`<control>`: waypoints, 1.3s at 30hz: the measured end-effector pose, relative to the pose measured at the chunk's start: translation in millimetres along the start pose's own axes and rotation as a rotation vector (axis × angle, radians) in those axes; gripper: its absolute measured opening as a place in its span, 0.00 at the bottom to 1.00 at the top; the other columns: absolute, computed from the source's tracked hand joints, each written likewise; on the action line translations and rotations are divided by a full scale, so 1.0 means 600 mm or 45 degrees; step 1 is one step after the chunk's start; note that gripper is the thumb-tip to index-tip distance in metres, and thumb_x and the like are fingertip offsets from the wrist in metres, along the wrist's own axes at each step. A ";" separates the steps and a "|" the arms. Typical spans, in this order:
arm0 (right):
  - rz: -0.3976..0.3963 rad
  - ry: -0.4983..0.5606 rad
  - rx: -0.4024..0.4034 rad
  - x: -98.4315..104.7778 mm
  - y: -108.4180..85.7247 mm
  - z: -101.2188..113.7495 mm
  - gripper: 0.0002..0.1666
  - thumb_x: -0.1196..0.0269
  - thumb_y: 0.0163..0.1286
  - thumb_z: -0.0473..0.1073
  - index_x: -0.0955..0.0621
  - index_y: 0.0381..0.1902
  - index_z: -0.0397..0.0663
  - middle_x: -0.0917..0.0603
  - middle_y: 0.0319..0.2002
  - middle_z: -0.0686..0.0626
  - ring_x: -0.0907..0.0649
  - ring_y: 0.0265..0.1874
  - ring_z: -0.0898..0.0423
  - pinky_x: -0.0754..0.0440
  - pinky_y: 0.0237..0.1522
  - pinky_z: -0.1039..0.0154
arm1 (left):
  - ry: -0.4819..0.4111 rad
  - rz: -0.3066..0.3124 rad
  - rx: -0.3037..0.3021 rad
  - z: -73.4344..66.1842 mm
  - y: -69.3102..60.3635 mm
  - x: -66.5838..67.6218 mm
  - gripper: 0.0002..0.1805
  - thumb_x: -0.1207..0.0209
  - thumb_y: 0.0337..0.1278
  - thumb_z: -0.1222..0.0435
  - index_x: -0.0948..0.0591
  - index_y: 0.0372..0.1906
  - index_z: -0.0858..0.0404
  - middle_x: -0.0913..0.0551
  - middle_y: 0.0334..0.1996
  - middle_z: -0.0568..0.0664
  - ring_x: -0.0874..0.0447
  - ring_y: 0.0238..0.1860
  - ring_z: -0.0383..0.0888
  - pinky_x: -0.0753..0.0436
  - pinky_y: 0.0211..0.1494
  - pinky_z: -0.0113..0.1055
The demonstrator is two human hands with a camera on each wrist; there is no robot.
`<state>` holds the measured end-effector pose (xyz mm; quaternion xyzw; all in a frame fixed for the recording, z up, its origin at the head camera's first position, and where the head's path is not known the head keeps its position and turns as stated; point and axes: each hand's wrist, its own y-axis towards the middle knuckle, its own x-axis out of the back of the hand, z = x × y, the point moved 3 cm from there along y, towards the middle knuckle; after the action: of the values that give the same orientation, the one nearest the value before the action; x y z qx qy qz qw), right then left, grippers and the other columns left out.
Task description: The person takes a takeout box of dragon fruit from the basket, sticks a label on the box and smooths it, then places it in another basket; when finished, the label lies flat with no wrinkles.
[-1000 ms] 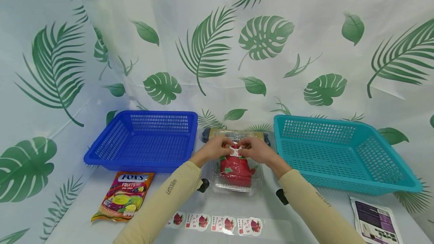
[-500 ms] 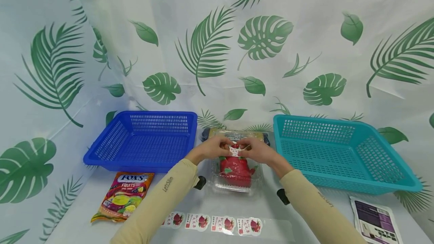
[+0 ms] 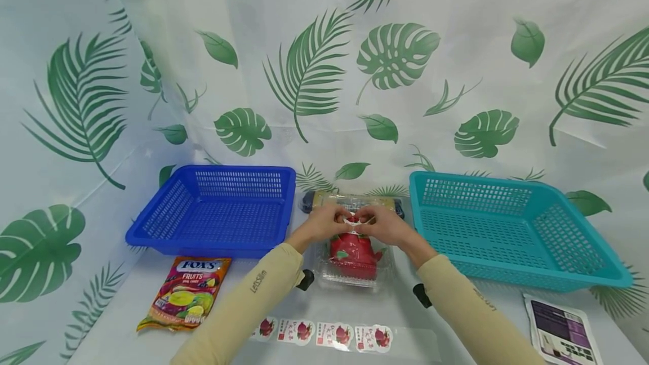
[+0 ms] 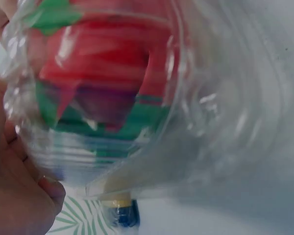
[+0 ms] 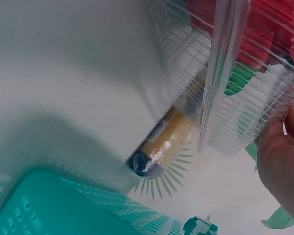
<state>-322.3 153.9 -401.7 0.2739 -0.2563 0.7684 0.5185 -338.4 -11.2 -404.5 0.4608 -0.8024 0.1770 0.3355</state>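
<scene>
A clear plastic clamshell box (image 3: 349,282) stands at the middle of the table with a red dragon fruit (image 3: 353,255) inside. Over the top of the box, my left hand (image 3: 324,224) and right hand (image 3: 387,226) face each other. Between them they pinch a small white sticker (image 3: 352,230), thumbs at its two ends. In both wrist views the box (image 5: 220,73) blocks the sticker from sight. The left wrist view shows the fruit (image 4: 108,54) blurred through the plastic, with curled fingers beside it.
Blue basket (image 3: 228,249) left; teal basket (image 3: 507,266) right. A FOX'S candy bag (image 3: 185,294) lies front left, a purple-and-white packet (image 3: 563,331) front right. A strip of dragon fruit stickers (image 3: 334,335) is in front. Behind the box lies a yellow-and-dark package (image 5: 161,139).
My hands stay almost in place over the box. The sticker has tilted, so less of its printed face shows now.
</scene>
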 end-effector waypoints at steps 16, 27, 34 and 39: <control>0.095 0.095 0.050 0.004 -0.003 -0.006 0.24 0.37 0.69 0.41 0.24 0.60 0.38 0.22 0.49 0.44 0.21 0.46 0.49 0.18 0.48 0.49 | -0.137 0.171 -0.022 0.004 -0.008 0.013 0.19 0.41 0.66 0.65 0.22 0.58 0.69 0.26 0.25 0.46 0.31 0.25 0.38 0.30 0.31 0.30; 0.044 0.021 0.048 0.001 -0.003 -0.001 0.24 0.37 0.69 0.39 0.25 0.60 0.36 0.23 0.54 0.39 0.21 0.49 0.44 0.17 0.46 0.53 | -0.073 0.073 -0.019 0.006 -0.003 0.000 0.18 0.39 0.64 0.68 0.22 0.56 0.70 0.27 0.24 0.45 0.33 0.22 0.37 0.32 0.27 0.28; 0.074 -0.007 0.118 0.003 -0.005 0.002 0.27 0.36 0.69 0.40 0.26 0.62 0.35 0.24 0.57 0.36 0.20 0.50 0.43 0.17 0.45 0.53 | -0.078 0.113 -0.021 0.002 -0.006 0.004 0.21 0.36 0.62 0.65 0.23 0.58 0.69 0.28 0.24 0.46 0.32 0.24 0.37 0.31 0.29 0.28; 0.090 0.020 0.158 0.006 -0.008 0.001 0.28 0.37 0.69 0.41 0.27 0.63 0.34 0.26 0.59 0.35 0.19 0.48 0.44 0.16 0.44 0.54 | -0.009 0.077 -0.038 0.000 -0.006 0.005 0.19 0.41 0.67 0.63 0.22 0.58 0.68 0.28 0.26 0.46 0.32 0.24 0.37 0.31 0.28 0.28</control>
<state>-318.6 157.2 -398.2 0.2902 -0.2138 0.8027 0.4750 -336.1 -14.9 -402.8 0.4321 -0.8196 0.1734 0.3339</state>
